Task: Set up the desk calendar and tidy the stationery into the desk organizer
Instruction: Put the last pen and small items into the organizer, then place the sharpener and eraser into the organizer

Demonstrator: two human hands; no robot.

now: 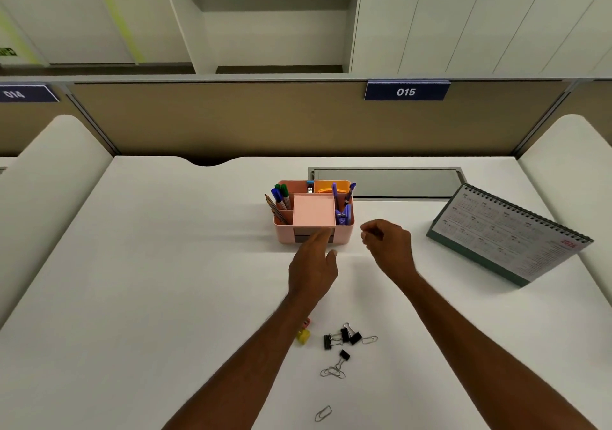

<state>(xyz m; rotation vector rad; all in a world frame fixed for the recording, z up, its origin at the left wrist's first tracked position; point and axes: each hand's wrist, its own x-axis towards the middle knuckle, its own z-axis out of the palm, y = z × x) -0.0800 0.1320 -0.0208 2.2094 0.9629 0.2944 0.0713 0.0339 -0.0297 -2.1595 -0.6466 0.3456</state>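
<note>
Desk organizer (314,212) front against outstretched left hand (313,264); right hand (387,247) curled just beside, any hold unclear.

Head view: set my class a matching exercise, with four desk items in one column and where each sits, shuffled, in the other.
Items
1. calendar
2. pens
3. binder clips
4. lone paper clip

Places
a. in the organizer
b. alone, nearest the front edge of the desk
c. standing at the right
d. clustered loose, in front of the organizer

Pairs: 1-c, 2-a, 3-d, 4-b
</note>
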